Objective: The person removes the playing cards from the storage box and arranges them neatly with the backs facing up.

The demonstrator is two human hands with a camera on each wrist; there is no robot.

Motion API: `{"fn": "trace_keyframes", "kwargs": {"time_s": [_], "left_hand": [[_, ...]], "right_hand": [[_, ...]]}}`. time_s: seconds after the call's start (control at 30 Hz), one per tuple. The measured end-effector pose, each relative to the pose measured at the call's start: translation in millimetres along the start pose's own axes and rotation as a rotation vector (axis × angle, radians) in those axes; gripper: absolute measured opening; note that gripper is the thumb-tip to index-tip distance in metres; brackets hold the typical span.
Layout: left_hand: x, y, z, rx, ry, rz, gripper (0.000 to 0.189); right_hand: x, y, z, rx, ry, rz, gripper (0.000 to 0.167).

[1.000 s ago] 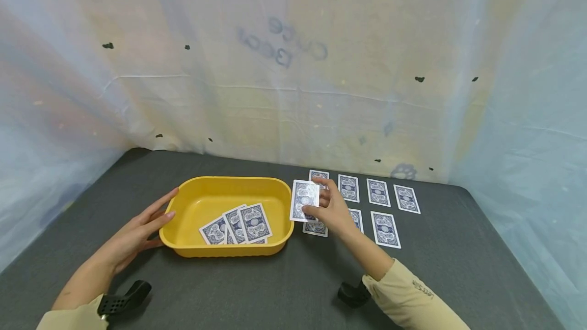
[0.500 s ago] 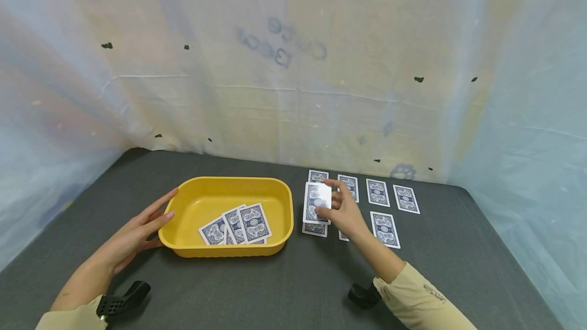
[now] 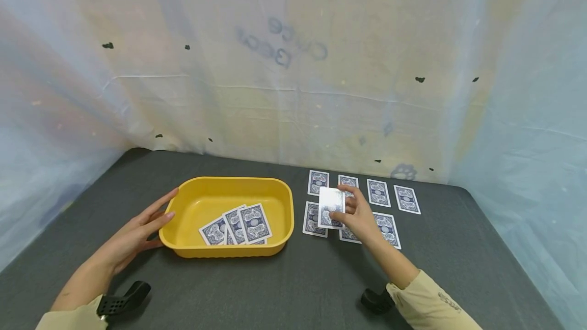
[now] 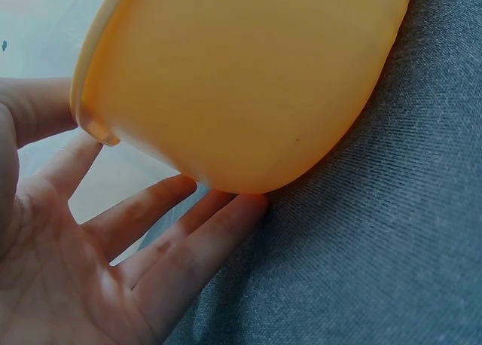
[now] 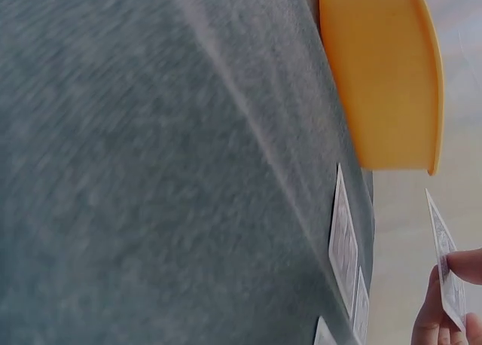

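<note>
In the head view my right hand point(image 3: 361, 219) pinches a playing card point(image 3: 331, 202), patterned back up, between thumb and fingers. It hovers over the laid-out cards, hiding parts of them. The right wrist view shows that held card point(image 5: 444, 266) edge-on, above the table. My left hand point(image 3: 137, 230) rests at the left end of a yellow tray point(image 3: 224, 252), thumb and forefinger at the rim. Seen from the left wrist, straight fingertips point(image 4: 252, 206) touch the tray's outer wall point(image 4: 248, 89). Several overlapping blue-backed cards point(image 3: 255, 223) lie inside the tray.
Face-down cards form two rows right of the tray, among them a back-left card point(image 3: 318, 182), a front-left card point(image 3: 314, 219) and a back-right card point(image 3: 406, 199). Dark cloth point(image 3: 257, 294) covers the table. A pale hanging sheet point(image 3: 293, 106) stands behind it.
My right hand has carried the card rightward, from beside the tray's right rim to over the gap between the first two card columns. The left hand and the tray have stayed still.
</note>
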State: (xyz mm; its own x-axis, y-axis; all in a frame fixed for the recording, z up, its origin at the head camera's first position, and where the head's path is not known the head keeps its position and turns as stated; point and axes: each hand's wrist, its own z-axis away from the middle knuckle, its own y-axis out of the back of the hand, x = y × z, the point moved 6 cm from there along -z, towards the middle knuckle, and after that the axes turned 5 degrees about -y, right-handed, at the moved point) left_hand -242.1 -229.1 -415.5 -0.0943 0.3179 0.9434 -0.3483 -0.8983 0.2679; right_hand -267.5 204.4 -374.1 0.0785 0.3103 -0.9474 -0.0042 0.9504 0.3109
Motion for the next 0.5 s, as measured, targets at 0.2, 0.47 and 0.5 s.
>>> {"fn": "trace_keyframes", "kwargs": {"time_s": [0.2,0.47,0.5], "left_hand": [[0.0,0.0,0.4,0.004,-0.003,0.001,0.067],[-0.1,0.6,0.1,0.004,-0.005,-0.004,0.067],[0.2,0.6,0.2,0.005,-0.005,-0.006,0.067]], "right_hand": [[4.8,9.6,1.2,0.019,-0.008,0.017,0.068],[13.1,23.8,3.9,0.052,-0.014,0.061,0.068],[14.0,25.8,4.2,0.055,-0.015,0.075,0.067]]}}
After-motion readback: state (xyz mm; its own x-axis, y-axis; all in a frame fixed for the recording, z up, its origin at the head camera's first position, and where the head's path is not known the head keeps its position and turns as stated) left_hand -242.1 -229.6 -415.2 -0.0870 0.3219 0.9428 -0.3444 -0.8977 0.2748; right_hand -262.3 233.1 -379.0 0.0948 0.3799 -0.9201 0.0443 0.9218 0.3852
